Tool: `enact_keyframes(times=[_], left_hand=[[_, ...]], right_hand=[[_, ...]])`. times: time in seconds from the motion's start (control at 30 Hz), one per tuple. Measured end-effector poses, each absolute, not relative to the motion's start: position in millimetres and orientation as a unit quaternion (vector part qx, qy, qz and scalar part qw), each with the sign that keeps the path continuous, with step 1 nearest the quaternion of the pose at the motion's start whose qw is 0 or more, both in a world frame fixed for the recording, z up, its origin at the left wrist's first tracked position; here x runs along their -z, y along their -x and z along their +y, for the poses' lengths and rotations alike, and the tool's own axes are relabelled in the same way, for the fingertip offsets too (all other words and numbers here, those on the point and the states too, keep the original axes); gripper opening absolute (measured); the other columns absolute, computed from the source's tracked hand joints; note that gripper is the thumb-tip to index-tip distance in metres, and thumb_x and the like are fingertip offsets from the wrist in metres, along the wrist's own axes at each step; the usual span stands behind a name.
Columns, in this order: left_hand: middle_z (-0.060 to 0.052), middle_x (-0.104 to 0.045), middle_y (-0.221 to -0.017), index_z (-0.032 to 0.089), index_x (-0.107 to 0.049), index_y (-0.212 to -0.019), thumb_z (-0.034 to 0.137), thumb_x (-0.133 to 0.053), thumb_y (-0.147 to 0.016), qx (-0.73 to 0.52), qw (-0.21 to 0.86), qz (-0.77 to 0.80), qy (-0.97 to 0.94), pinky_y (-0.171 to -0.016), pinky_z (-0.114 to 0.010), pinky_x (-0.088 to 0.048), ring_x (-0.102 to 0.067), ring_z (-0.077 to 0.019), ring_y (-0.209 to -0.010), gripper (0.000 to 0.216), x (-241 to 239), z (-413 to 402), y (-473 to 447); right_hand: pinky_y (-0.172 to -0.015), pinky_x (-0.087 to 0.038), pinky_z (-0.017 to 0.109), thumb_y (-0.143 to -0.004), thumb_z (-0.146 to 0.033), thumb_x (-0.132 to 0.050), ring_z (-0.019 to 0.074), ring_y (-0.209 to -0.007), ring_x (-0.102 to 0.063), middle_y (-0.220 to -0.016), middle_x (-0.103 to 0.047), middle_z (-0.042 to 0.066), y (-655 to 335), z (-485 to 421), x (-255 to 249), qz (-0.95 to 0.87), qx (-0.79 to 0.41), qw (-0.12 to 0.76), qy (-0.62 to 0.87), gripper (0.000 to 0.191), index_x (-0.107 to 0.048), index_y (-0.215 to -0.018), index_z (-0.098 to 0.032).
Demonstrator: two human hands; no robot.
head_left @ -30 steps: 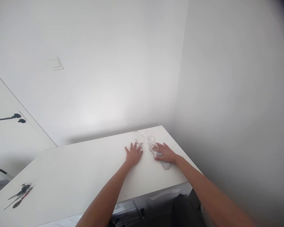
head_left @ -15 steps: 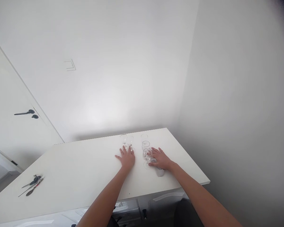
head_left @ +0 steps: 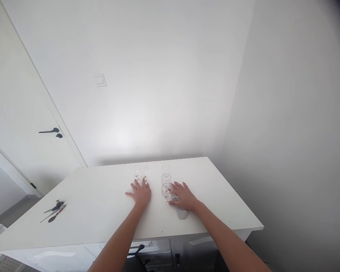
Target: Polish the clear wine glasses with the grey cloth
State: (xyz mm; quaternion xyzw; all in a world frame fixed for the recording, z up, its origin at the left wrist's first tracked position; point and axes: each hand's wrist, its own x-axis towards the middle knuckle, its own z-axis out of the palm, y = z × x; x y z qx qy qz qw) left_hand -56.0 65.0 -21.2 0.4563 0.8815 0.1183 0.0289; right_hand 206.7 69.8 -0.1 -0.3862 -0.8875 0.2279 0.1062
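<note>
My left hand [head_left: 141, 195] lies low over the white tabletop, fingers spread, its fingertips at the bases of two clear stemmed glasses, one glass [head_left: 135, 170] left of the other [head_left: 144, 172]. Three more stemmed glasses stand in a line further right: a rear glass [head_left: 166, 168], a middle glass [head_left: 166, 177] and a front glass [head_left: 167, 190]. Against the right side of this line is my right hand [head_left: 184, 197], fingers apart and thumb near the front stem. Beneath that palm a pale grey object [head_left: 183, 214] shows partly; its kind is unclear.
On the left of the white tabletop [head_left: 102, 211] lies a small pile of utensils [head_left: 56, 210], with a spoon [head_left: 52, 218] among them. Walls stand behind and to the right. A door with a black handle [head_left: 48, 131] is at far left. Drawers with dark handles [head_left: 140, 248] sit below.
Both hands, the glasses and the grey object have shifted left across the tabletop together. My view has turned a little to the left.
</note>
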Motion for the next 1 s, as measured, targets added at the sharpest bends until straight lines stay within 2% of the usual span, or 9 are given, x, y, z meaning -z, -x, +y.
enact_keyframes(times=[0.33,0.77,1.0], left_hand=[[-0.014,-0.016,-0.174,0.035,-0.035,-0.161,0.044,-0.018,-0.106,-0.124,0.021,0.903,-0.412,-0.113,-0.083,-0.001,-0.009,-0.0425,-0.160,0.059,19,47,96],[-0.020,-0.018,-0.172,0.033,-0.037,-0.160,0.042,-0.023,-0.106,-0.140,0.008,0.932,-0.334,-0.110,-0.086,-0.004,-0.011,-0.0435,-0.160,0.057,17,36,128],[-0.018,-0.021,-0.172,0.033,-0.041,-0.159,0.044,-0.026,-0.105,-0.160,0.003,0.936,-0.313,-0.108,-0.088,-0.001,-0.011,-0.0459,-0.159,0.057,16,32,142]], right_hand=[[-0.128,0.005,0.057,-0.089,-0.078,-0.049,0.0275,-0.162,-0.012,-0.172,-0.022,-0.004,-140,59,0,-0.894,-0.240,0.102,0.363,0.077,-0.048,-0.154,-0.038],[-0.128,0.005,0.057,-0.091,-0.079,-0.044,0.0277,-0.162,-0.010,-0.173,-0.022,-0.002,-83,53,-5,-0.900,-0.242,0.098,0.349,0.077,-0.048,-0.154,-0.036],[-0.127,0.004,0.060,-0.090,-0.078,-0.050,0.0299,-0.161,-0.012,-0.172,-0.025,-0.001,-67,55,-1,-0.902,-0.241,0.106,0.342,0.075,-0.050,-0.153,-0.037]])
